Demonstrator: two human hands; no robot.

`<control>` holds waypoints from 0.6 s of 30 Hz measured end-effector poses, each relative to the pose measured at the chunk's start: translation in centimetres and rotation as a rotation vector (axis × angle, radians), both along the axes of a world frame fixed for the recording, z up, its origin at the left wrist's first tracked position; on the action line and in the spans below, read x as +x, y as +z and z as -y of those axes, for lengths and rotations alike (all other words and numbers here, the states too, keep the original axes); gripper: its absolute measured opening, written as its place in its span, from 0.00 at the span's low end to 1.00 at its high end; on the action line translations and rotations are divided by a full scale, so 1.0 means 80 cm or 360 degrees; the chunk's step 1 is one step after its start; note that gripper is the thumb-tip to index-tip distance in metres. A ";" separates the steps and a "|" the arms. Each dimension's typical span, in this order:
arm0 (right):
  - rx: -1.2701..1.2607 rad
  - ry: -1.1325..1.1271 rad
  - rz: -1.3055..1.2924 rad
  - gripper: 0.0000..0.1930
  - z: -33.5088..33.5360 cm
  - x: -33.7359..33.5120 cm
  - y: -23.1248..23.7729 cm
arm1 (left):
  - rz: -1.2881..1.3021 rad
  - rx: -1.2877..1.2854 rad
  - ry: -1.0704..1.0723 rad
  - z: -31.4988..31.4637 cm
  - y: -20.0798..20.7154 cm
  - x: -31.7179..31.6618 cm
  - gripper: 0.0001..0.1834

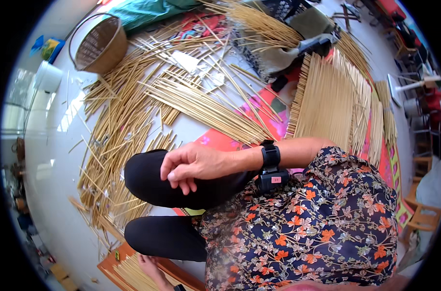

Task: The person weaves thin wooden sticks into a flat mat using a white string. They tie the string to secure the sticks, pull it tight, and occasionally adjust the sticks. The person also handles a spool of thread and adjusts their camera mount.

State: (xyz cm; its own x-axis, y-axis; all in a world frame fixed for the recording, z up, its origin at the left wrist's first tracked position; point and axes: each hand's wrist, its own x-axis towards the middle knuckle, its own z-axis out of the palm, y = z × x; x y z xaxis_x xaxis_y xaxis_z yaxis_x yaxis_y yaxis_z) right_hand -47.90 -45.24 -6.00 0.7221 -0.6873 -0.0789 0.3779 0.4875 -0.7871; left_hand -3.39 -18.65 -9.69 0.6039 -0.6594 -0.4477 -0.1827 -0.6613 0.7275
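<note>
Over my black-clad knee, my right hand [191, 165] hovers with its fingers loosely bent and apart, and nothing shows in it. A black band with a small box [271, 177] is around that wrist. Low in the view, my left hand [150, 268] reaches past the other knee to a reddish-brown wooden tray [189, 272]. Its fingers look outstretched, lying against thin pale sticks [133, 275] in the tray. The knee is close to those fingertips and part of the hand is hard to make out.
Loose tan sticks [104, 160] cover much of the floor beyond my knees. A bundle of sticks [206, 109] lies across them. To the right, a wide row of sticks [322, 102] rests on a red patterned cloth [220, 139]. A woven basket [99, 46] stands at the far left.
</note>
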 end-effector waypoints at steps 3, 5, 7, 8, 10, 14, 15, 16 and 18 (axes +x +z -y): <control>0.0203 -0.0404 -0.0259 0.09 0.013 -0.047 -0.058 | -0.0403 -0.0471 -0.0050 0.135 0.016 -0.021 0.20; 0.0290 -0.0690 -0.0629 0.11 0.023 -0.099 -0.127 | -0.0643 -0.0315 -0.0044 0.175 0.021 -0.027 0.24; 0.0373 -0.1027 -0.1007 0.13 0.039 -0.171 -0.230 | -0.0819 -0.0089 -0.0129 0.211 0.032 -0.045 0.27; 0.0408 -0.1160 -0.1227 0.13 0.050 -0.201 -0.252 | -0.0804 -0.0083 -0.0131 0.207 0.035 -0.032 0.27; 0.0240 -0.1528 -0.1960 0.18 0.053 -0.336 -0.360 | -0.0892 -0.0023 -0.0221 0.218 0.007 -0.019 0.26; 0.0337 -0.1578 -0.2904 0.35 0.069 -0.442 -0.388 | -0.0761 -0.0007 0.0000 0.155 0.040 -0.028 0.24; 0.0419 -0.1605 -0.2977 0.39 0.069 -0.458 -0.388 | -0.0755 -0.0016 0.0036 0.145 0.046 -0.028 0.23; 0.0491 -0.1625 -0.3033 0.43 0.075 -0.466 -0.385 | -0.0738 -0.0036 0.0087 0.130 0.055 -0.026 0.23; 0.0642 -0.1641 -0.2815 0.48 0.087 -0.449 -0.366 | -0.0667 -0.0077 0.0168 0.092 0.073 -0.010 0.23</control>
